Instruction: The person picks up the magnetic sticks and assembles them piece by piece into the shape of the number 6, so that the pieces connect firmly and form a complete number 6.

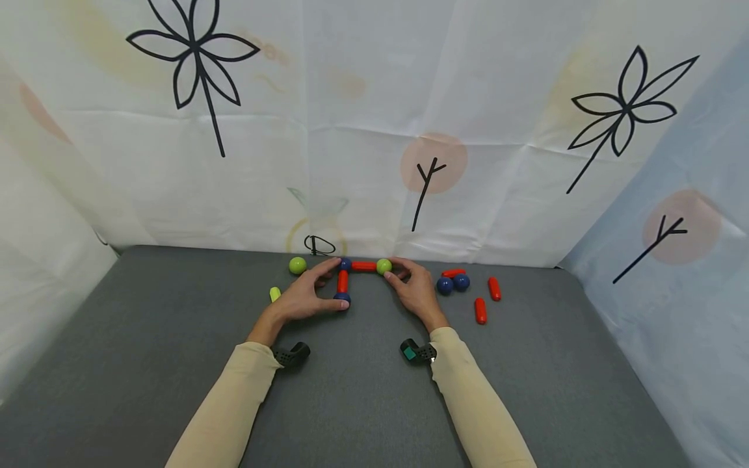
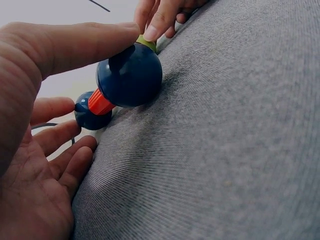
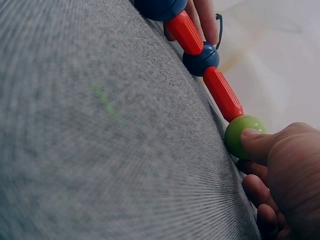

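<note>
An L-shaped chain of balls and rods lies on the grey table. My left hand (image 1: pixel 303 294) spans its near arm, the thumb on the near blue ball (image 2: pixel 131 75) and fingertips at the corner blue ball (image 3: pixel 201 59). Between these two balls runs a red rod (image 1: pixel 342 281). From the corner a second red rod (image 3: pixel 223 93) reaches right to a green ball (image 3: pixel 245 136). With thumb and fingers my right hand (image 1: pixel 417 292) pinches that green ball; the fingers behind it are partly hidden.
Left of the chain sit a loose green ball (image 1: pixel 297 265) and a yellow-green rod (image 1: pixel 275 294), partly behind the left hand. To the right lie two blue balls (image 1: pixel 445 286) and several red rods (image 1: pixel 480 311). A printed cloth (image 1: pixel 363 130) hangs along the table's back edge.
</note>
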A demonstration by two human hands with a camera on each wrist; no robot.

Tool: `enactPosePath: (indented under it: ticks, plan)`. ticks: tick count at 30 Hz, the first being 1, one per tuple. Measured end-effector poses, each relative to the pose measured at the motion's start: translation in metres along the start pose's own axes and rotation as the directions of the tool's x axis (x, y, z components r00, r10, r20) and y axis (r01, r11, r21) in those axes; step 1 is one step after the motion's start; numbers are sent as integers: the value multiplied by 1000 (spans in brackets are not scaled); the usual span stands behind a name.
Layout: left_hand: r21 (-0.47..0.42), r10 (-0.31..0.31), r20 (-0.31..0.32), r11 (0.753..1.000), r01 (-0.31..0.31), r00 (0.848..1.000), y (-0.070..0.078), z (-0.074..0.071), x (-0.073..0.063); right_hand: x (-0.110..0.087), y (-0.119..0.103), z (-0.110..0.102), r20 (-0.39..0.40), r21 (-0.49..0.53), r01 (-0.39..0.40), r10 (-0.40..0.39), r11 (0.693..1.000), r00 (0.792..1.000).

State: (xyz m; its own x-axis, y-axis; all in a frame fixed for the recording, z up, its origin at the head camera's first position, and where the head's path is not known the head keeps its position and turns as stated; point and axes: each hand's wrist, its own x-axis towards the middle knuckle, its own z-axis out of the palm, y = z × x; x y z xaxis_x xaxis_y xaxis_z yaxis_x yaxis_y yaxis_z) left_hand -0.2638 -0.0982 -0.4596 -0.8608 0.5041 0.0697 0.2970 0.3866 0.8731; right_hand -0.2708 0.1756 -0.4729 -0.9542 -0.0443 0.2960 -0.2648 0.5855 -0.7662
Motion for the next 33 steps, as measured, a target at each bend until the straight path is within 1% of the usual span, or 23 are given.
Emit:
enactPosePath:
  ticks: [4,7,11,14,18,23,25,27,28,31,33]
  plan:
    - [5,3,-13,1000,-3,1000,3,0,0,0,1,0,-2,-5,13,-13,1000,1000]
    - [4,-18,-34,1000,18,999,10,-4,-3,0,2,-1,-5,-1,14,-14,1000,1000]
    - [6,-30,-85,999,31,996,19,-15,-9,-1,3,-2,-3,2,3,-3,1000,1000]
    - [29,-8,-133,1000,12,991,18,-24,-15,-1,3,-1,0,-8,6,-6,1000,1000]
    - [85,18,-207,996,-1,978,8,-33,-25,0,3,-1,-4,-16,10,-10,1000,1000]
    - [148,70,-300,989,-27,951,-9,-42,-43,1,3,-1,-8,-12,4,-4,1000,1000]
    - [162,70,-325,987,-18,943,-16,-47,-51,1,3,-1,-3,-10,0,0,1000,1000]
    - [165,50,-335,986,7,941,-24,-51,-57,1,3,-1,-1,-11,3,-3,1000,1000]
    - [166,39,-334,986,18,942,-27,-54,-60,1,3,0,-1,-10,3,-3,1000,1000]
    - [150,6,-313,988,43,950,-36,-60,-66,1,3,0,-2,-9,6,-6,1000,1000]
    - [150,-5,-292,987,51,956,-39,-62,-68,1,3,1,0,-9,5,-5,1000,1000]
